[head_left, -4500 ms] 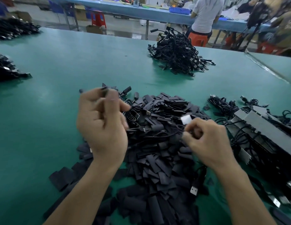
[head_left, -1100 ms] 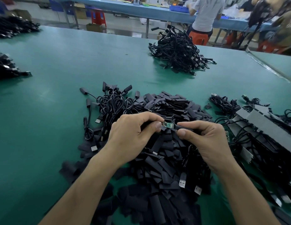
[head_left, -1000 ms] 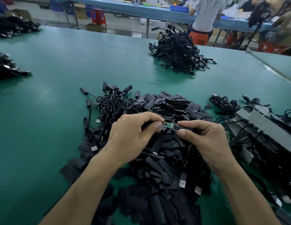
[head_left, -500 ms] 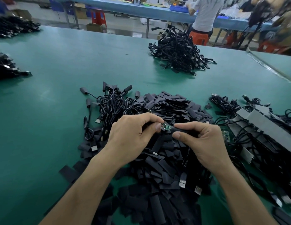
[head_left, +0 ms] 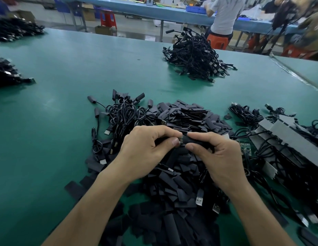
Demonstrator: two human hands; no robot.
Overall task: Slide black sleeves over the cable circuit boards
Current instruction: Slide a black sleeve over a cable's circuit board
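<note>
Right grip (head_left: 220,153) pinching black sleeve (head_left: 193,140), left grip (head_left: 147,148) pinching adjoining board (head_left: 181,142)

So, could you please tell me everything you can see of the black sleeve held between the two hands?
The black sleeve is a short, matte, rubbery-looking tube, lying roughly level above the pile of loose sleeves. The right hand pinches it between thumb and forefinger, hiding its right end. Its left end meets the fingertips of the left hand, which pinches the cable. Only a sliver of the circuit board shows there, so the board looks almost fully covered.
</note>
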